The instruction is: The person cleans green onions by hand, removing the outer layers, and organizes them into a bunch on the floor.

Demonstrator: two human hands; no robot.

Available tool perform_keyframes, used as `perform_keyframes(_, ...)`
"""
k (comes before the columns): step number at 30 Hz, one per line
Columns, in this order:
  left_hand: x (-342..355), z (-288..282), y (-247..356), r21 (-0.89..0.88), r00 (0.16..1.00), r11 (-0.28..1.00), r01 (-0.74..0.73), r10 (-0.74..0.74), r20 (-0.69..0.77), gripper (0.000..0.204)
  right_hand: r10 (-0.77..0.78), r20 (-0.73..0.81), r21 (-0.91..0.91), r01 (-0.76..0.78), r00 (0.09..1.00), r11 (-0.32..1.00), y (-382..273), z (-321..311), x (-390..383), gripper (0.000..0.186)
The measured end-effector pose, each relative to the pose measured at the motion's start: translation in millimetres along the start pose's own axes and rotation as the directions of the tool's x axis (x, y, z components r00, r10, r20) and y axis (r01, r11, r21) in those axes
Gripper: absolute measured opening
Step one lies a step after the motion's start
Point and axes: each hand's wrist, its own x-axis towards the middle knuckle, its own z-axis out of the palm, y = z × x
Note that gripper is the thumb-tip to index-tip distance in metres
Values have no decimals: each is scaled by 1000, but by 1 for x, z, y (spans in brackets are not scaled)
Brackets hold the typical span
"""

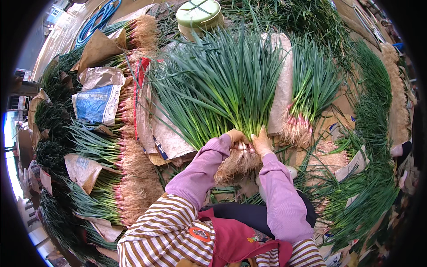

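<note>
A: Quick, where's the bunch of green onions (pixel 235 89)?

B: Dead ahead of the person, right at the hands. Long axis runs away fr. the body: leaves fan out at the far end, white bulbs (pixel 242 145) & pale roots (pixel 238 167) point back at the lap.

A: And the hands?

B: Both on it. L hand (pixel 236 136) is curled round the stems by the bulbs, fr. the L; R hand (pixel 263 142) is in snug against them fr. the R, digits pointing up the stems. Bulbs sit btwn the two, so neither hand's really nearer.

A: Anything alongside?

B: Smaller bunch (pixel 307 95) off to the R, roots also toward the person, w/ a pale sack (pixel 280 84) btwn the two lots of leaves. R hand's the nearer one there.

A: What can't you make out?

B: Most of the L fingers, b/c they're behind stems & knuckles. Also where the held bunch stops & the leaves on its L begin (same green, all overlapping, hopeless fr. here). And a pale, round-edged thing (pixel 291 172) is half hidden by the R sleeve (pixel 282 196); can't tell what it is.
</note>
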Motion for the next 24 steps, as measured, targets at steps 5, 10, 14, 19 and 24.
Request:
perform_keyframes(5, -44, 42, 10, -187, 976, 963, -193, 168, -141, 12, 66, -1, 51, -66, 998, 997, -17, -24, -3, 83)
perform_keyframes(10, -51, 77, -60, -302, 543, 486, -820, 495, -678, 44, -87, 4, 123, 86, 996, 989, -30, -17, -14, 83)
perform_keyframes(14, -5, 64, -101, 524, 118, 746, -411, 614, -781, 70, -241, 15, 162, 235, 971, 958, 4, 21, 4, 78)
perform_keyframes(19, -29, 57, -68, 663, 497, 724, -193, 655, -570, 69, -194, 34, 656, 125, 980, 744, 24, 27, 32, 72)
perform_keyframes(24, -8, 54, -40, 633, 513, 752, -184, 623, -591, 61, -163, -129, 192, 186, 978, 964, 48, 53, 83, 71)
